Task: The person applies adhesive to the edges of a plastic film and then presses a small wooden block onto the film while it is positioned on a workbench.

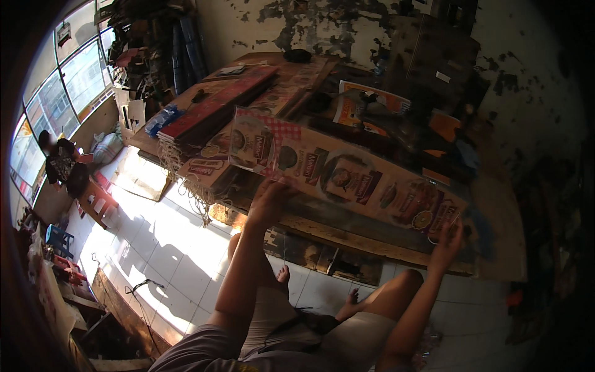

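Note:
A long, flat printed panel (347, 177) with food pictures and a red checked corner is held up slantwise over the front of the wooden table (496, 217). My left hand (271, 201) is closed on its lower edge, towards the left end. At the lower right corner, my right hand (446, 243) grips the panel with fingers and thumb. On the left of the table lies a stack of similar long panels (217, 102), with pale strings (192, 192) dangling off the table's edge. The panel in my hands hides part of the tabletop.
Blue plastic (162, 119) lies by the stack. An orange and white printed sheet (372, 105) and dark items sit behind the panel. Another person (65, 164) sits by the window at far left. Beside the white tiled floor (149, 229) stands a blue stool (59, 239).

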### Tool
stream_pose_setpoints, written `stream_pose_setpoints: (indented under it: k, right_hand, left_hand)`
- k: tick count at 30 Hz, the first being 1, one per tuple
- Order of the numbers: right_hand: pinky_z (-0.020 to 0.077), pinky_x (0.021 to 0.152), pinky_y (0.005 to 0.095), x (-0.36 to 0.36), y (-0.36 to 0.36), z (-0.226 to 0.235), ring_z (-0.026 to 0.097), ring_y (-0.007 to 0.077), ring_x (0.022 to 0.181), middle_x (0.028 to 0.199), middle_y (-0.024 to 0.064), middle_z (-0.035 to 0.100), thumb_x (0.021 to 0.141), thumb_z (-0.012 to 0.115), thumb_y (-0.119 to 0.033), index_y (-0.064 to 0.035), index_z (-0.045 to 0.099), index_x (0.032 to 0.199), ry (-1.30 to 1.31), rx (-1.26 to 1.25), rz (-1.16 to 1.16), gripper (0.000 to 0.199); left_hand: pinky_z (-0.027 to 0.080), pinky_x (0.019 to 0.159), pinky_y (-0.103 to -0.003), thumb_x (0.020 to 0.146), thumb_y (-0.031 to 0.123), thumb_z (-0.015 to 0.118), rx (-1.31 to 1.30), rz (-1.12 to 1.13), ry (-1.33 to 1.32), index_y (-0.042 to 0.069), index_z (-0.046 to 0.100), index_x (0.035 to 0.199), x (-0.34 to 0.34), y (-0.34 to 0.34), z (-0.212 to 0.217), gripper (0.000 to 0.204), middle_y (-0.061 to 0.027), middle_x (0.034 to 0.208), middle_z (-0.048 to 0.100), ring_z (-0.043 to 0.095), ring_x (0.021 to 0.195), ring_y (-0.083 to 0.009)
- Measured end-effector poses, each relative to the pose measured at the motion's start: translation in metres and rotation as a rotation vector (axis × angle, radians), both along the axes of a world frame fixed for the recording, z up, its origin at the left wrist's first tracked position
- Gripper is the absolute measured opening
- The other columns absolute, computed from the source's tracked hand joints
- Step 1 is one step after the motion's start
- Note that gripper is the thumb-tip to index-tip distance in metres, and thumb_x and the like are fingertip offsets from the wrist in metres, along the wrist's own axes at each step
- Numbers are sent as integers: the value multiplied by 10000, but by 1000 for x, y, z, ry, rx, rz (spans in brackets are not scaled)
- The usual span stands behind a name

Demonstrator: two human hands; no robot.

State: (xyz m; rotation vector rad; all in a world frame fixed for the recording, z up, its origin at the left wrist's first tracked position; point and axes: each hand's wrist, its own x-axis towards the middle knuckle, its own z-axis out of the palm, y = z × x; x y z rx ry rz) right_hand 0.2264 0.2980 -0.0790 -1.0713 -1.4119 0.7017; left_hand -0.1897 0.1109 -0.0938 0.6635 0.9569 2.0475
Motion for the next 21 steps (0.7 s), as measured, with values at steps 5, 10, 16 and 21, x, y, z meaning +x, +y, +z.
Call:
stream_pose_setpoints:
  k: [5,10,16,21]
  right_hand:
    - [379,1124,383,4,6,-8,525,264,1350,1477,159,537,1043,563,-518,-48,444,1524,-65,23,-38,683]
    - [347,1170,401,0,5,-4,448,303,1444,1567,187,456,1059,508,-530,-46,372,1572,-206,-30,15,717]
    - [341,1177,409,-5,0,1,425,301,1463,1581,189,435,1069,516,-475,-54,333,1593,-112,-45,56,697]
    - [358,1170,422,-7,-1,1,436,311,1451,1579,210,425,1063,551,-417,-26,304,1594,-200,-1,65,704]
  left_hand:
    - [586,825,-362,1043,189,576,34,-106,99,18,607,1143,0,-7,-1,201,-86,1017,679,692,914,-212]
    - [588,854,-437,1008,211,629,-52,-154,475,46,593,1199,-17,-9,-14,255,-124,1084,665,700,984,-281]
    - [537,964,-465,1022,190,602,250,-280,-83,57,565,1203,-6,-8,-11,228,-133,1147,646,665,1090,-285]
    - [527,991,-438,1039,211,579,87,-158,-100,-15,567,1257,-5,2,-5,313,-136,1177,655,675,1099,-289]
